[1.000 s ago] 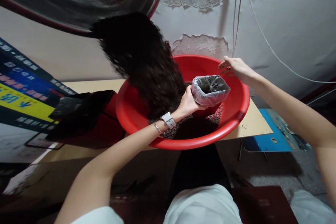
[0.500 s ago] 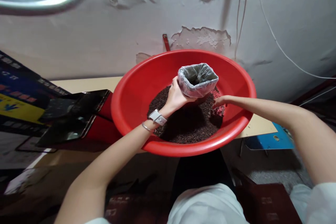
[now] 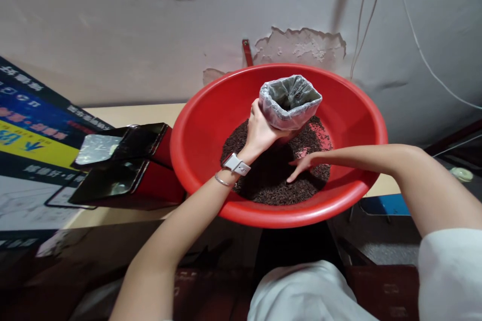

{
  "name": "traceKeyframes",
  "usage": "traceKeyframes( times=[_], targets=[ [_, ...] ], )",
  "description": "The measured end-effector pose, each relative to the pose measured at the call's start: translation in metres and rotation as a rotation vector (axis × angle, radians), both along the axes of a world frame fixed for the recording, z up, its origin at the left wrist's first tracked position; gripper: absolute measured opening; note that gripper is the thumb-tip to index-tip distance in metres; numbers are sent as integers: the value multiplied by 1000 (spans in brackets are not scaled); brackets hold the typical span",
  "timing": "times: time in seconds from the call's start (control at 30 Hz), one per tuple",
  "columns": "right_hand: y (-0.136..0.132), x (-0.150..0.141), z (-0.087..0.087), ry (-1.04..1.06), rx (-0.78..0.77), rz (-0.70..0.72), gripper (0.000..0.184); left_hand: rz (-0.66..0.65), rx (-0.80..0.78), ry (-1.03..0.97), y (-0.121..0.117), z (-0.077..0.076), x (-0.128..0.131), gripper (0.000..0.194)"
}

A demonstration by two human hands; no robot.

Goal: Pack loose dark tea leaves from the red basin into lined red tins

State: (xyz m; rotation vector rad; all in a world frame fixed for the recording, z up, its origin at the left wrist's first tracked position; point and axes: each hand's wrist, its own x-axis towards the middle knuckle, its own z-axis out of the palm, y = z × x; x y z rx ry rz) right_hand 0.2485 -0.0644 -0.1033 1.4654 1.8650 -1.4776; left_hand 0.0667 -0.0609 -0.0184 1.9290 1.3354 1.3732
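A big red basin [image 3: 276, 216] holds a heap of dark brown, twig-like bits that look like loose tea leaves [image 3: 263, 188]. Above the heap, my left hand [image 3: 261, 133] grips a squarish container lined with a clear plastic bag [image 3: 289, 119], the bag's edge folded out over the rim. Its mouth faces up and towards me; the lower part is hidden by my hand. My right hand [image 3: 304, 164] rests low in the basin with its fingers apart, the tips at the surface of the leaves and partly in shadow.
Left of the basin, two red boxes with dark open mouths [image 3: 124, 180] lie on their sides on the pale table [image 3: 113, 216], close to the basin's rim. A printed banner [image 3: 22, 125] stands beyond them. The peeling wall [image 3: 150, 50] is close behind; a blue stool [image 3: 387, 204] is at lower right.
My right hand has moved from the basin's right side towards the middle of the leaves, its fingers now spread. The left hand still holds the lined container. The view has shifted slightly.
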Motion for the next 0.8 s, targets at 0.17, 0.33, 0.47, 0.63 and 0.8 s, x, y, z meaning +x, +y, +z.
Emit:
traceKeyframes(
  times=[0.17, 0.33, 0.47, 0.63, 0.8],
  targets=[
    [-14, -2, -12, -38, -82, 149, 148, 13, -16, 4, 2, 1, 0, 103],
    [-28, -10, -8, 4, 25, 64, 117, 36, -45, -7, 7, 4, 0, 103],
    [-32, -8, 1, 47, 27, 40, 86, 4, -96, 43, 9, 4, -4, 101],
    [-15, 27, 28, -38, 211, -61, 62, -85, -160, 113, 17, -12, -15, 99],
    [22, 76, 88, -127, 529, -192, 33, -243, -153, 106, 26, -32, -14, 95]
  ],
)
